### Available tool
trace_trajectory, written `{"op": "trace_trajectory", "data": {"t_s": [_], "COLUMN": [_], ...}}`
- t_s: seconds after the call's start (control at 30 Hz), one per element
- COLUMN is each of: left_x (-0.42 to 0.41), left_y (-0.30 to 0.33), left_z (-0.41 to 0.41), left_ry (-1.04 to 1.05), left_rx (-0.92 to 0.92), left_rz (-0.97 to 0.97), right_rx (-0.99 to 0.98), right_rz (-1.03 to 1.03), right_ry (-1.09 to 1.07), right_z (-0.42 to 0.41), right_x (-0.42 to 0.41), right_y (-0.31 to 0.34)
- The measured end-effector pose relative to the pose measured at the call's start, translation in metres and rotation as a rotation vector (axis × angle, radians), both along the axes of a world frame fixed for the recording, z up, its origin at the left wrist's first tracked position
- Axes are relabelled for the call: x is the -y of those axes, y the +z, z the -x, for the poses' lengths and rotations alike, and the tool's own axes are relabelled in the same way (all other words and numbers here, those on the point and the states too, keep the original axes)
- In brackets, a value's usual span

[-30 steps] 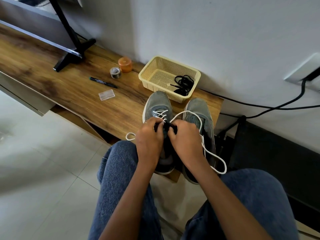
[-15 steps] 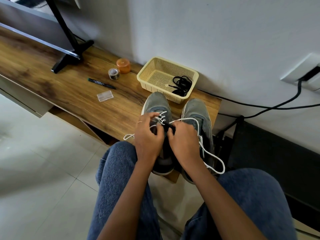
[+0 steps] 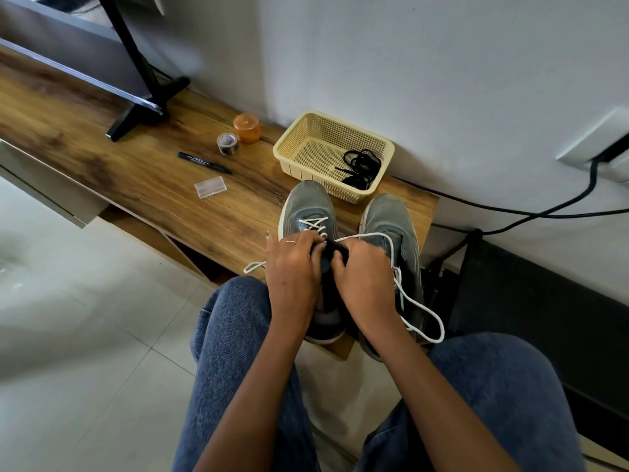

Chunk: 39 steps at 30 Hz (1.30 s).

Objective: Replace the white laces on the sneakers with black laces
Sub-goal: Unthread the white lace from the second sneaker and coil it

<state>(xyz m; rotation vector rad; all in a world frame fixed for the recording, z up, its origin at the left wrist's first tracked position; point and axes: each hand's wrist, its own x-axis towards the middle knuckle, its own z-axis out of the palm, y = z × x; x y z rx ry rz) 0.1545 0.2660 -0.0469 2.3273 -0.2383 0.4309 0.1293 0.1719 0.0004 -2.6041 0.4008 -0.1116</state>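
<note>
Two grey sneakers stand side by side on the wooden bench, toes toward the wall. The left sneaker (image 3: 308, 206) has its white lace (image 3: 422, 306) loosened; the lace arcs over the right sneaker (image 3: 391, 219) and hangs off the bench edge in a loop. My left hand (image 3: 292, 267) and my right hand (image 3: 362, 270) meet over the left sneaker's tongue, fingers curled on the lace at the upper eyelets. Their fingertips are hidden. Black laces (image 3: 362, 168) lie coiled in a yellow basket (image 3: 296, 144) behind the shoes.
On the wooden bench (image 3: 136, 185) lie a black marker (image 3: 204, 162), a small clear box (image 3: 210, 187), a tape roll (image 3: 227, 144) and an orange cup (image 3: 246, 127). A black stand foot (image 3: 143, 107) rests further left. Black cables (image 3: 531, 212) run along the wall at right.
Both hands have stayed on the left sneaker's lacing and shifted only slightly. The white lace arc over the right sneaker has dropped lower and flattened, and its loose end at left has moved a little.
</note>
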Motion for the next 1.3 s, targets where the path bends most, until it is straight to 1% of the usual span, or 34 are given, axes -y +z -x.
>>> {"op": "trace_trajectory", "data": {"t_s": [0.17,0.23,0.3,0.37,0.4,0.43,0.6,0.63,0.7,0.77,0.9,1.07,1.13,1.23,1.3], "left_x": [0.004,0.004,0.004,0.004,0.003,0.002,-0.002,-0.002,-0.004,-0.005,-0.003,-0.002,0.001,0.005,0.007], "left_y": [0.008,0.013,0.019,0.021,0.021,0.020,0.007,0.004,0.000,-0.001,0.003,0.002,-0.001,-0.001,0.002], "left_z": [0.006,0.004,0.002,0.001,0.001,0.001,-0.001,-0.001,-0.001,-0.001,-0.002,0.000,0.000,0.003,0.006], "left_ry": [0.107,0.211,0.343,0.400,0.378,0.336,-0.002,-0.032,-0.028,0.005,0.073,0.087,0.124,0.193,0.198], "left_rx": [-0.044,-0.067,-0.110,-0.148,-0.146,-0.126,0.021,0.032,0.030,0.044,0.123,0.146,0.114,0.027,0.024], "left_rz": [0.253,0.389,0.577,0.667,0.656,0.599,0.039,-0.042,-0.175,-0.231,-0.234,-0.132,-0.051,0.144,0.274], "right_rx": [-0.004,-0.001,-0.001,-0.018,-0.026,-0.030,-0.042,-0.044,-0.050,-0.063,-0.054,-0.054,-0.064,-0.073,-0.072], "right_rz": [0.025,0.032,0.024,0.029,0.037,0.046,0.055,0.059,0.070,0.073,0.094,0.082,0.085,0.108,0.114], "right_ry": [-0.013,-0.017,-0.025,-0.028,-0.027,-0.026,-0.017,-0.017,-0.013,-0.007,-0.003,-0.016,-0.024,-0.034,-0.042], "right_z": [0.000,0.001,0.001,0.000,0.000,0.000,0.000,0.000,0.000,0.000,0.001,0.002,0.002,0.002,0.002], "right_x": [-0.002,-0.002,-0.002,-0.003,-0.003,-0.003,-0.002,-0.002,-0.002,-0.003,-0.002,-0.004,-0.005,-0.007,-0.008], "right_y": [0.001,-0.001,-0.002,-0.002,-0.003,-0.003,-0.001,-0.001,-0.001,-0.002,-0.003,-0.001,0.000,0.002,0.002]}}
